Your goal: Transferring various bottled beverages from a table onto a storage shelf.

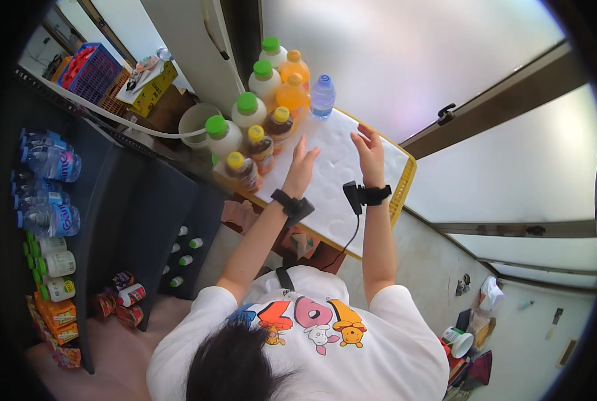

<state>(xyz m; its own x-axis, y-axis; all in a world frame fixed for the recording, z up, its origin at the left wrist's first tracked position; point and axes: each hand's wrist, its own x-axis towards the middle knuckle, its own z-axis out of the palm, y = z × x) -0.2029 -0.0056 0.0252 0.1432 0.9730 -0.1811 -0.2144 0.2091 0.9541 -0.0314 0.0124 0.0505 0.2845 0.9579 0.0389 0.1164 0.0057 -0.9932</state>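
Note:
Both hands hover over a white-topped table (328, 210) with a yellow rim. My left hand (301, 168) is empty, fingers apart, just right of three yellow-capped bottles of brown drink (262, 150). My right hand (370, 153) is also empty, its thumb and fingers spread, near the table's right side. Several white bottles with green caps (223, 138) stand in a slanting row along the left edge. Beside the far ones are two orange drink bottles (292, 95). A clear water bottle with a blue cap (322, 97) stands upright at the far corner. Each wrist wears a black strapped device.
Dark shelves at the left hold water bottles (60, 165), green-capped bottles (58, 264) and orange packs (60, 313). Behind the row stands a pale bucket (198, 125) with a hose. A blue basket (95, 70) sits farther back. Frosted door panels (378, 60) border the far side.

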